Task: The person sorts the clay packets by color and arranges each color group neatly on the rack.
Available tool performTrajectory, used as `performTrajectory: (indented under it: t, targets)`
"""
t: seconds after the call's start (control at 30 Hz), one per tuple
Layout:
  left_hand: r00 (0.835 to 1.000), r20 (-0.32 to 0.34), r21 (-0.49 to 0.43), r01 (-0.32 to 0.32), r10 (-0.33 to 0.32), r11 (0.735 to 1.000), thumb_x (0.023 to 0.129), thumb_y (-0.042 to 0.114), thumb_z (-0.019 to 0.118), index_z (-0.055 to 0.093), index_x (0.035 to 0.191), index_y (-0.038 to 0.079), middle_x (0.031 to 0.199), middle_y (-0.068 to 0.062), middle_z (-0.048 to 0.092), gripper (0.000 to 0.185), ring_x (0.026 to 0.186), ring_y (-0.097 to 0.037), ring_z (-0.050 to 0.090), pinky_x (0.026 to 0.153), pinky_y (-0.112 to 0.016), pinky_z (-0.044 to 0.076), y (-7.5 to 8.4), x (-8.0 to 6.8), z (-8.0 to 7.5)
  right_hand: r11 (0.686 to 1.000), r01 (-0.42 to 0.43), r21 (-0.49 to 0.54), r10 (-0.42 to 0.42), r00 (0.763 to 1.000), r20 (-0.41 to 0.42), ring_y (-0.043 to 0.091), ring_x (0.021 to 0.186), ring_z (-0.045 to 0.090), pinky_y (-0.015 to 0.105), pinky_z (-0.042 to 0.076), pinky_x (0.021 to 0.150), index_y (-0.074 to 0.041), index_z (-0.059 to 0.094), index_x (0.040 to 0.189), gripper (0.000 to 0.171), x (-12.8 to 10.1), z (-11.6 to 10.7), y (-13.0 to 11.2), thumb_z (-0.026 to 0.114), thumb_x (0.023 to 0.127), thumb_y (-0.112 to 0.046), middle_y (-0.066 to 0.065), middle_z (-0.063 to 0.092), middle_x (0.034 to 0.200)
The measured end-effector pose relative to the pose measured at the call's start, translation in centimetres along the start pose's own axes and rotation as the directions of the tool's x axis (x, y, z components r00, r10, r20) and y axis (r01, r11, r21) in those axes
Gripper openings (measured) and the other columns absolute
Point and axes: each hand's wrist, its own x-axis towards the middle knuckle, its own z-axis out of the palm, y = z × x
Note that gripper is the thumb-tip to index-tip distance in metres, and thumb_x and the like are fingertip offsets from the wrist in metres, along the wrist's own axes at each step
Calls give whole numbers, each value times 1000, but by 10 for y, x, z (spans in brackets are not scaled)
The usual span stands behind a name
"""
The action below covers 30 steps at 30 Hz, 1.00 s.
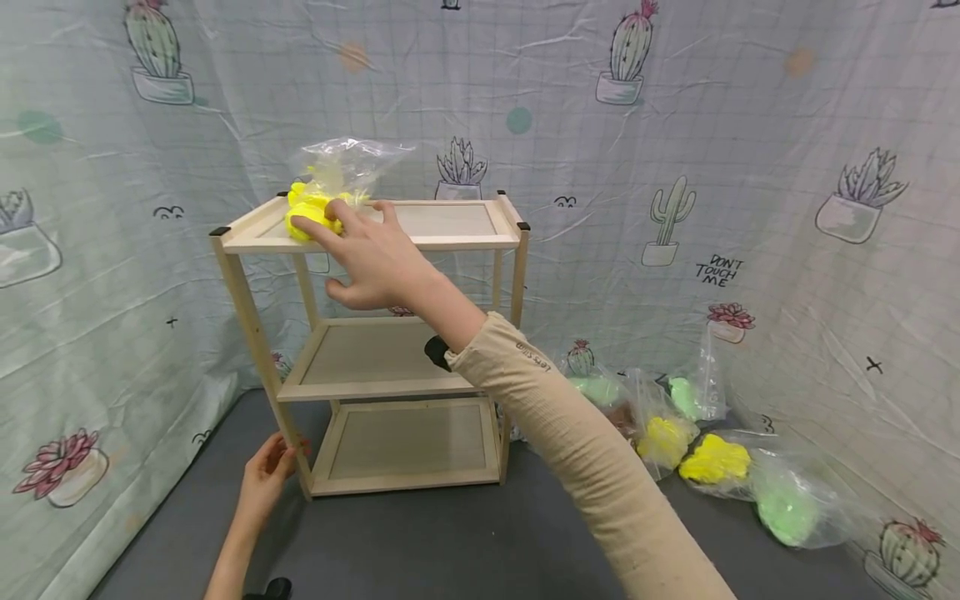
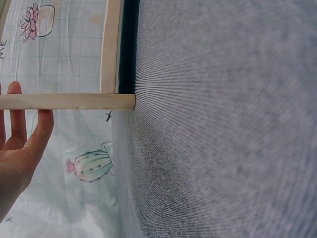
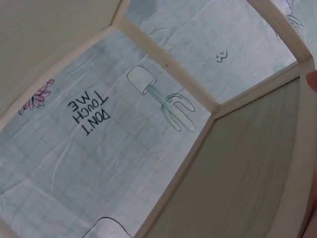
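A light wooden three-tier shelf point(image 1: 420, 242) stands on the grey floor. On the left of its top tier lies a clear plastic bag point(image 1: 341, 171) with bright yellow stuff inside. My right hand point(image 1: 352, 250) reaches over the top tier, its straight fingers resting on the yellow part of the bag. My left hand point(image 1: 270, 467) holds the shelf's front left leg point(image 1: 255, 333) close to the floor; the left wrist view shows its fingers point(image 2: 20, 129) lying behind that leg point(image 2: 67, 101). The right wrist view looks up past the shelf boards point(image 3: 237, 163) from beneath.
Several clear bags of yellow point(image 1: 716, 458) and green point(image 1: 787, 508) stuff lie on the floor to the right of the shelf. Cactus-print cloth point(image 1: 675, 167) walls the space on all sides. Grey floor point(image 1: 450, 542) spreads in front of the shelf.
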Motion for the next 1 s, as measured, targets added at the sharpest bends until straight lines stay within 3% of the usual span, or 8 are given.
performTrajectory:
  t: [0.23, 0.37, 0.5, 0.73, 1.0]
  targets:
    - [1000, -6, 3, -1, 1, 1000, 90, -6, 40, 57, 106, 16, 93, 12, 66, 32, 83, 2, 62, 67, -12, 48, 1, -1, 1, 999, 8, -37, -7, 1000, 16, 5, 126, 37, 45, 19, 104, -31, 8, 143, 69, 0, 1, -1, 39, 82, -43, -8, 30, 141]
    - [1000, -8, 1, -8, 8, 1000, 90, -7, 40, 57, 107, 15, 93, 12, 66, 33, 83, 2, 62, 67, -12, 48, 1, -1, 1, 999, 13, -49, -12, 1000, 20, 4, 129, 30, 45, 19, 103, -25, 11, 143, 69, -1, 2, -1, 38, 83, -44, -13, 29, 143]
    - [1000, -15, -4, -3, 3, 1000, 90, -6, 41, 57, 108, 15, 93, 13, 66, 32, 83, 2, 62, 67, -12, 48, 0, -1, 1, 998, 25, -64, -24, 1000, 12, 5, 132, 25, 46, 18, 104, -26, 12, 142, 67, -2, 4, 0, 38, 83, -45, -15, 24, 145]
    - [1000, -23, -14, 5, -6, 1000, 90, -4, 42, 57, 107, 16, 93, 13, 66, 31, 83, 2, 62, 68, -12, 48, -1, -2, 1, 992, 76, -101, -80, 996, -35, 12, 138, 12, 49, 10, 106, -25, 9, 144, 68, -7, 6, 1, 37, 84, -42, -10, 16, 149]
    - [1000, -21, 17, 3, -3, 1000, 90, -5, 41, 57, 108, 14, 94, 12, 66, 31, 84, 1, 62, 68, -12, 48, 0, -1, 0, 989, 98, -112, -105, 993, -51, 13, 138, 12, 50, 7, 105, -23, 9, 144, 68, -14, 4, 2, 38, 86, -41, -7, 17, 149]
